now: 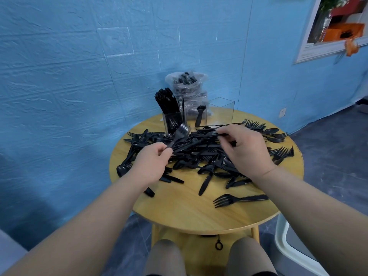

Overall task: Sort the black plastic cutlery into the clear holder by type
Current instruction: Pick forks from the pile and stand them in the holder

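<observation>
Item: your left hand (151,162), fingers curled round the handles of a small bundle of forks (181,132), tines raised and pointing toward the clear holder (196,114).

Item: your right hand (246,149), fingertips pinching the end of one thin black piece (207,134) at the top of the heap; which type it is you cannot tell, since it is blurred and partly covered.

Item: pile of black plastic cutlery (199,154), forks, spoons and knives mixed, spread across the middle of the round wooden tabletop (189,214), under and between both your hands.

Item: a single fork (239,199) lying apart from the pile, near the front right of the tabletop, tines to the left.

Item: the clear holder at the far edge of the tabletop. Its left compartment is packed with upright black pieces (166,103); the middle compartment holds one fork standing tines up (200,114); the right compartment (220,111) shows only clear walls.

Item: clear plastic bag (186,84) with more black cutlery inside, just behind the holder, against the blue wall (79,76)
</observation>
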